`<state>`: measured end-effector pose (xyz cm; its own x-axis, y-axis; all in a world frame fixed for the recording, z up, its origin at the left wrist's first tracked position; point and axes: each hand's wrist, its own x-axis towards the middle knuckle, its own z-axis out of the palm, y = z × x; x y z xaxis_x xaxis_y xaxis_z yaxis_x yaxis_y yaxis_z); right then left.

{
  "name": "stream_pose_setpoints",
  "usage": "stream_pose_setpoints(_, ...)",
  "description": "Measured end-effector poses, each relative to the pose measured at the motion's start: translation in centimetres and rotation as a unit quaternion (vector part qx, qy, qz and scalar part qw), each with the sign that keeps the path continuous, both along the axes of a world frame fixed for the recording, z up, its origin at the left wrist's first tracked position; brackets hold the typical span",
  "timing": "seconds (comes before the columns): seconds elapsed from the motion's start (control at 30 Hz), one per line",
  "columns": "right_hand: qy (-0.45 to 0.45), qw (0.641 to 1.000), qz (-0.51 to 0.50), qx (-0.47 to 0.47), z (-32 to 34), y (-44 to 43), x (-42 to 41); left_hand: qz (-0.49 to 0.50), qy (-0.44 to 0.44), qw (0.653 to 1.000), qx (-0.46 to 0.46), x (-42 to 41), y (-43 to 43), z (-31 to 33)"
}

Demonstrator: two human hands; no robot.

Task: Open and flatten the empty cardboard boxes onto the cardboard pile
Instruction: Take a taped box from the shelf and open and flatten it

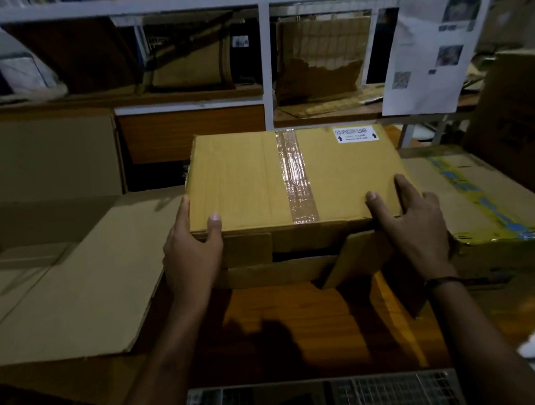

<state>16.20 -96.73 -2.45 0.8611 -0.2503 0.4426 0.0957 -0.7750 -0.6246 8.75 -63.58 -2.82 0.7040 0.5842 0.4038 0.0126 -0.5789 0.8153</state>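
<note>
I see my left hand and right hand gripping the near corners of a taped cardboard box, thumbs on top, over a wooden table, right of flattened cardboard.

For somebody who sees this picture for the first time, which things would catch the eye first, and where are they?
Most striking is the cardboard box in the centre, with shiny tape down its top and a white label at its far right corner. The left hand and the right hand grip its near corners, above loose open flaps. To the left lies flattened cardboard, and a white printed sheet hangs at the upper right.
</note>
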Motion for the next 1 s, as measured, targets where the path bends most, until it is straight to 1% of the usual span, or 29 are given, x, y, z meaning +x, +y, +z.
stream_pose_setpoints(0.13, -0.067, 0.997, -0.021, 0.015, 0.7, 0.4, -0.3, 0.035, -0.039, 0.998, 0.033, -0.8, 0.4, 1.4)
stream_pose_setpoints(0.2, -0.118, 0.992, -0.023, 0.037, 0.3, 1.0, -0.6, 0.048, -0.065, 0.996, 0.034, -0.8, 0.5, 1.3)
stream_pose_setpoints(0.3, -0.170, 0.981, 0.015, 0.090, -2.7, 1.7, -1.2, 0.029, -0.086, 0.996, 0.019, -1.0, -0.1, -0.8)
stream_pose_setpoints(0.37, -0.163, 0.979, 0.051, 0.114, -6.3, 1.6, -1.9, -0.003, -0.076, 0.997, -0.002, -1.8, -0.9, -3.1)
stream_pose_setpoints(0.43, -0.131, 0.982, 0.069, 0.114, -9.9, 1.2, -2.7, -0.029, -0.056, 0.998, -0.019, -2.7, -1.5, -4.9)
stream_pose_setpoints(0.5, -0.101, 0.984, 0.072, 0.126, -12.0, 1.1, -3.4, -0.041, -0.040, 0.998, -0.010, -3.4, -1.6, -5.8)
stream_pose_setpoints(0.57, -0.096, 0.984, 0.056, 0.138, -12.4, 1.4, -3.6, -0.052, -0.024, 0.998, 0.001, -3.5, -1.6, -5.4)
stream_pose_setpoints(0.67, -0.113, 0.984, 0.005, 0.136, -9.6, 2.0, -2.5, -0.051, -0.010, 0.999, 0.011, -3.3, -1.8, -2.9)
stream_pose_setpoints(0.77, -0.132, 0.987, -0.026, 0.082, -5.2, 2.1, -0.9, -0.022, 0.023, 0.998, 0.055, -2.6, -1.5, 0.5)
stream_pose_setpoints(0.83, -0.117, 0.992, -0.043, 0.024, -2.2, 2.3, -0.2, 0.001, 0.050, 0.994, 0.099, -1.8, -1.2, 2.7)
stream_pose_setpoints(0.87, -0.088, 0.995, -0.050, -0.008, -0.9, 2.5, 0.1, 0.008, 0.075, 0.990, 0.120, -1.2, -1.2, 3.6)
stream_pose_setpoints(0.93, -0.009, 0.995, -0.060, -0.078, 1.1, 3.3, 0.6, 0.013, 0.159, 0.976, 0.151, 0.3, -1.2, 4.1)
stream_pose_setpoints(1.0, 0.057, 0.986, -0.057, -0.146, 1.6, 4.2, 1.0, 0.011, 0.244, 0.948, 0.204, 1.7, -1.6, 3.1)
